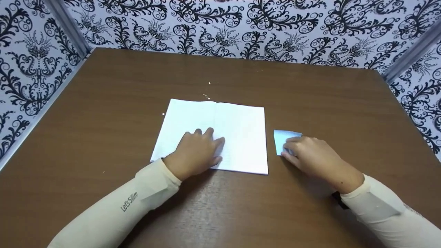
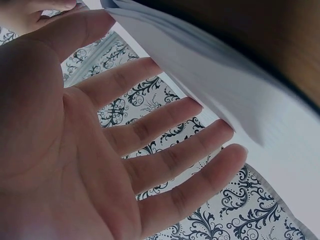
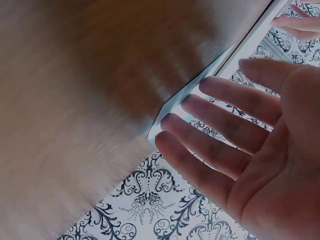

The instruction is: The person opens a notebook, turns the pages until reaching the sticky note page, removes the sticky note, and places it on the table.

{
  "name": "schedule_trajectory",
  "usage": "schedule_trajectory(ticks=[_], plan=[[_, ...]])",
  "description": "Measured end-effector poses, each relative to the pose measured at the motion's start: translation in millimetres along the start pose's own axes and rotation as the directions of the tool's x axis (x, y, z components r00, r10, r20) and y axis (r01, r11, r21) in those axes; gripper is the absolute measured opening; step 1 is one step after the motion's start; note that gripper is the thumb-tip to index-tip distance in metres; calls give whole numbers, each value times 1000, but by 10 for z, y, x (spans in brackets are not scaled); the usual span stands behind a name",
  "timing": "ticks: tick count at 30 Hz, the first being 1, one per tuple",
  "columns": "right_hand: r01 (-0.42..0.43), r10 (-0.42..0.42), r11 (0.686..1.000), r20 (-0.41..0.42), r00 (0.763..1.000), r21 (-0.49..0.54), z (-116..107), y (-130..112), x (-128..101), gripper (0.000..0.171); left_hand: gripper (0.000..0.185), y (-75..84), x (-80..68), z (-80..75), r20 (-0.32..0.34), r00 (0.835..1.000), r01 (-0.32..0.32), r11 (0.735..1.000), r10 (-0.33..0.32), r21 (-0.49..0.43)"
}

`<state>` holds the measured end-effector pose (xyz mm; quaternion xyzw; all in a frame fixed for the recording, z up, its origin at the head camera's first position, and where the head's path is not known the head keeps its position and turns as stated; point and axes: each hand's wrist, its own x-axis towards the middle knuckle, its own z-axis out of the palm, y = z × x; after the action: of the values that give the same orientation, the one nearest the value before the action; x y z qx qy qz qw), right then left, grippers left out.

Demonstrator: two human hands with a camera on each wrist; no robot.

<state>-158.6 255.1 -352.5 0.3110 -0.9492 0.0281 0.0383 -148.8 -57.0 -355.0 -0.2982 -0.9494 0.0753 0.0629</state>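
Best to keep left hand (image 1: pixel 196 151) flat, fingers straight, pinning open notebook (image 1: pixel 237 131) mid-counter (image 1: pixel 103 103), while right hand (image 1: pixel 310 155) with fingers spread flat on small blue paper (image 1: pixel 283 137) just right of notebook slides it without creasing.

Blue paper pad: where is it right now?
Head view: the blue paper pad lies on the table, just right of the open notebook, with the right hand resting on it.

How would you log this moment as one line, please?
left hand: flat on open notebook | right hand: fingers on small blue paper | surface: brown table
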Motion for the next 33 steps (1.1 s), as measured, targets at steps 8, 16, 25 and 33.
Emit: schedule_trajectory(ticks=[8,16,25,33], plan=[[-16,17,1000,62,998,-17,-15,0,25,24,50,6,7,-27,34,999,19,999,-18,-35],[-7,8,1000,54,999,-15,-37,44,34,28,49,-2,8,-41,24,1000,11,999,-10,-31],[-54,50,998,122,991,26,-12,116,188,35,47,-5,-2,-31,3,1000,3,1000,-3,-30],[-31,29,999,180,983,11,-9,86,251,46,47,1,0,-40,18,1000,11,999,-10,-34]])
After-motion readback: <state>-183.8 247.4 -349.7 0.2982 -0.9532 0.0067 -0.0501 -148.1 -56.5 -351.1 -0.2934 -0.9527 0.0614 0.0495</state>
